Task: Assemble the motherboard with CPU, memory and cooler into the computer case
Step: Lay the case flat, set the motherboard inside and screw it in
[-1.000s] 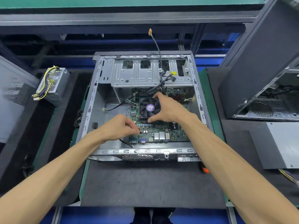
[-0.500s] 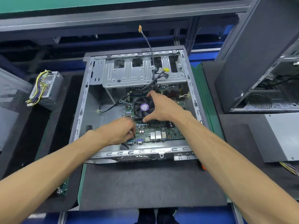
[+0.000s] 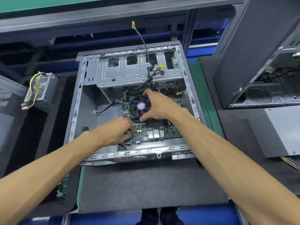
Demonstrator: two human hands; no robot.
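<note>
Lying at nine o'clock on the dark mat, a grey power supply (image 3: 41, 90) with yellow and black wires is seen, well apart from the work. At the centre, an open computer case (image 3: 76, 111) is laid flat, and the motherboard (image 3: 155, 129) is seated inside it, toward its three o'clock side. Near the board's seven o'clock corner, the left hand (image 3: 116, 133) is held with fingers curled, and a small pale thing, too small to identify, is pinched at the fingertips, just beside the rear ports. At the board's middle, the cooler (image 3: 138, 107) with its purple-labelled fan is gripped by the right hand (image 3: 159, 105), thumb at the six o'clock edge and forefinger at the twelve o'clock edge. A black cable (image 3: 142, 41) with an orange tip is raised toward twelve o'clock. At three o'clock, a second case (image 3: 253, 51) is stood upright.
</note>
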